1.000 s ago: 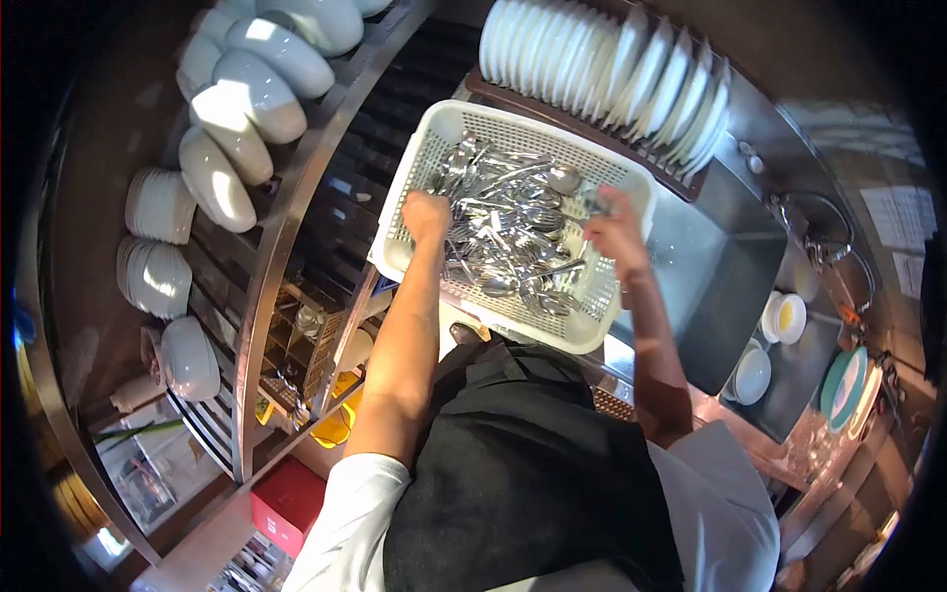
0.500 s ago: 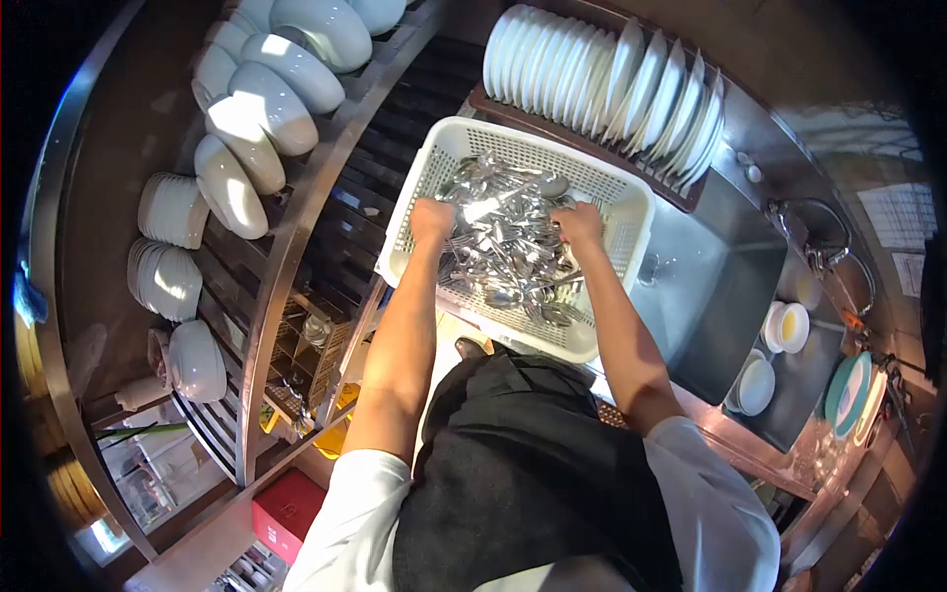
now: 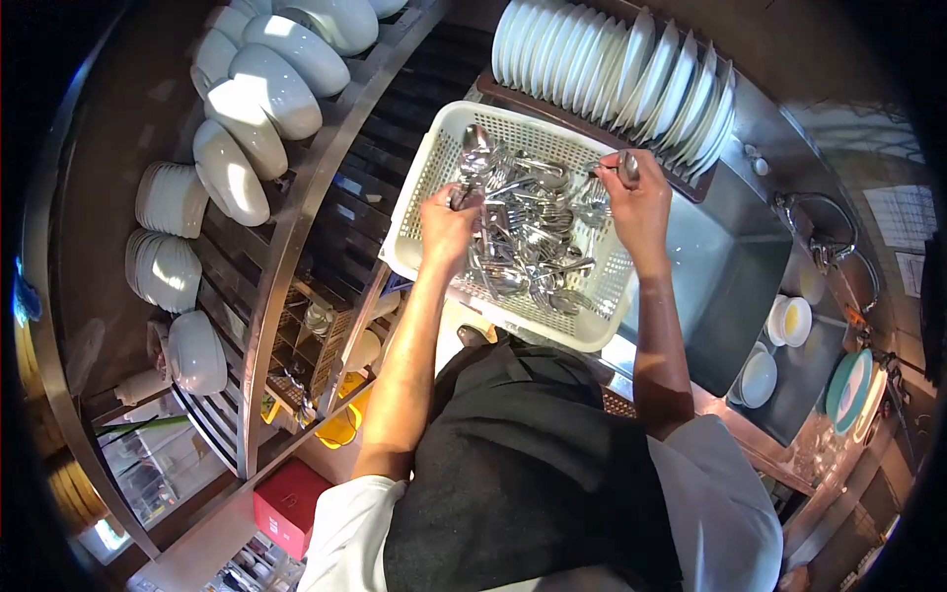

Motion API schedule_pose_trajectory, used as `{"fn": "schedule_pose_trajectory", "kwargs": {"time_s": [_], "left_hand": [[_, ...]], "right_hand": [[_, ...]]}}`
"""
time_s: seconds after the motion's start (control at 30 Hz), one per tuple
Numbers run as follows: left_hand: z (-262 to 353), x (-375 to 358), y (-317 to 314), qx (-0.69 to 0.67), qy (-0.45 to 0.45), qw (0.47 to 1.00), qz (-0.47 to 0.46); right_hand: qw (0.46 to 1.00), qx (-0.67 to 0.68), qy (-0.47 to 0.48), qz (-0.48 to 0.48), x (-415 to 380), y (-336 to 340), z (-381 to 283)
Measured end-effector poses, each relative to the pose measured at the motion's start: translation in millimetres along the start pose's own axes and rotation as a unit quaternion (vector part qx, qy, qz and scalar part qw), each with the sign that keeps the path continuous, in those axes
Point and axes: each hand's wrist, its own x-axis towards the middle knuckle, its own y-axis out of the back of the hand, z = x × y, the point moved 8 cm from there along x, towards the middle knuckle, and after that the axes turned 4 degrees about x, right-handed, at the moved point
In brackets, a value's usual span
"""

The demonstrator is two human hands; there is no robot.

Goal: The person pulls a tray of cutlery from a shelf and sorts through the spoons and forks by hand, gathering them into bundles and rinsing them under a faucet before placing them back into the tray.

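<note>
A white perforated plastic basket (image 3: 419, 202) holds a heap of metal forks and spoons (image 3: 538, 237). Over its left side, my left hand (image 3: 449, 229) is closed around spoons (image 3: 476, 143) whose bowls point up and away from me. At the right side of the basket, my right hand (image 3: 643, 207) is closed on cutlery. A rounded metal end (image 3: 628, 166) sticks up between its fingers, and fork heads (image 3: 592, 197) show just left of it. The fingers hide how many pieces each hand has.
Behind the basket stands a brown rack (image 3: 582, 113) of upright white plates (image 3: 562, 59). A steel sink (image 3: 710, 296) with a faucet (image 3: 824, 247) lies to the right, with white bowls (image 3: 758, 380) beyond. Shelves at left carry white bowls (image 3: 281, 89). A red box (image 3: 291, 503) sits lower left.
Both hands have come up from the heap with cutlery in them. My right hand has moved right and up toward the basket's edge. The heap looks lower and more spread out.
</note>
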Motion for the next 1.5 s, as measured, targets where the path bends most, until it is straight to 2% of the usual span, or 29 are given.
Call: {"fn": "schedule_pose_trajectory", "kwargs": {"time_s": [0.07, 0.13, 0.2, 0.23, 0.27, 0.33, 0.43, 0.47, 0.53, 0.6, 0.67, 0.73, 0.77, 0.8, 0.87, 0.93, 1.0, 1.03, 1.07, 1.1, 1.13, 1.17, 1.23, 1.27, 1.33, 1.4, 1.43, 1.47, 1.5], "left_hand": [[0, -3, -15, -0.007, 0.004, 1.000, -0.012], [3, -7, -30, -0.007, 0.011, 0.999, -0.050], [11, -17, -43, 0.007, 0.010, 0.996, -0.093], [8, -18, -47, 0.007, 0.009, 0.995, -0.099], [6, -19, -54, 0.001, -0.003, 0.992, -0.130], [6, -19, -57, -0.002, -0.017, 0.988, -0.155], [9, -24, -56, -0.096, 0.047, 0.975, -0.196], [-4, -20, -56, -0.181, 0.087, 0.958, -0.205], [-5, -24, -53, -0.313, 0.145, 0.915, -0.209], [-24, -15, -53, -0.310, 0.137, 0.912, -0.232], [-4, -24, -70, -0.355, 0.063, 0.864, -0.351], [0, -26, -64, -0.284, 0.038, 0.921, -0.262], [-8, -25, -60, -0.301, 0.041, 0.919, -0.250], [-19, -25, -55, -0.318, 0.045, 0.916, -0.239], [-32, -28, -46, -0.281, 0.065, 0.937, -0.197], [-42, -23, -32, -0.241, 0.083, 0.954, -0.157], [-48, -18, -13, -0.271, 0.091, 0.950, -0.124], [-31, -16, 1, -0.258, 0.061, 0.963, -0.034], [-8, -18, 14, -0.229, -0.026, 0.973, 0.007], [7, -19, 22, -0.163, -0.059, 0.984, 0.039], [18, -18, 31, -0.096, -0.094, 0.988, 0.071], [24, -18, 34, 0.006, -0.125, 0.989, 0.079], [27, -21, 30, 0.145, -0.195, 0.966, 0.089], [5, -21, 27, 0.123, -0.089, 0.987, 0.044], [-39, -13, 21, 0.099, -0.130, 0.985, 0.050], [-41, -20, 7, 0.104, -0.101, 0.989, -0.001], [-35, -22, 6, 0.213, -0.093, 0.973, -0.003], [-56, -16, 4, 0.237, -0.016, 0.971, -0.026], [-54, -18, 1, 0.257, -0.027, 0.966, -0.020]], "right_hand": [[0.989, 0.123, -0.017, -0.079, 8, -9, -5], [0.990, 0.100, -0.015, -0.096, 15, -18, -9], [0.952, 0.238, -0.159, -0.107, 13, -46, 7], [0.943, 0.261, -0.136, -0.154, 14, -63, 12], [0.944, 0.260, -0.136, -0.150, 11, -72, 21], [0.857, 0.419, -0.271, -0.128, 0, -97, 35], [0.903, 0.338, -0.251, -0.086, 0, -93, 41], [0.925, 0.286, -0.239, -0.071, -1, -90, 44], [0.915, 0.331, -0.222, -0.063, -6, -96, 32], [0.858, 0.391, -0.319, -0.097, -24, -117, 25], [0.925, 0.280, -0.223, -0.125, -30, -143, 31], [0.963, 0.201, -0.100, -0.151, -31, -160, 15], [0.943, 0.191, -0.173, -0.210, -41, -174, 27], [0.943, 0.192, -0.173, -0.212, -44, -178, 17], [0.885, 0.363, -0.237, -0.172, -53, -191, 2], [0.903, 0.322, -0.220, -0.180, -44, -197, 10], [0.822, 0.346, -0.243, -0.383, -29, -220, 18], [0.926, 0.225, -0.155, -0.259, -5, -212, 33], [0.967, 0.093, -0.105, -0.212, 16, -218, 51], [0.970, 0.044, -0.025, -0.240, 27, -236, 60], [0.963, -0.004, 0.056, -0.263, 35, -253, 60], [0.961, -0.001, 0.061, -0.269, 40, -267, 62], [0.873, -0.230, 0.196, -0.383, 29, -307, 52], [0.871, -0.227, 0.207, -0.384, 33, -313, 48], [0.813, -0.326, 0.205, -0.436, 23, -322, 57], [0.788, -0.365, 0.213, -0.447, 23, -324, 58], [0.764, -0.399, 0.199, -0.466, 23, -326, 66], [0.737, -0.432, 0.184, -0.485, 21, -323, 76], [0.766, -0.395, 0.218, -0.458, 23, -311, 70]]}}
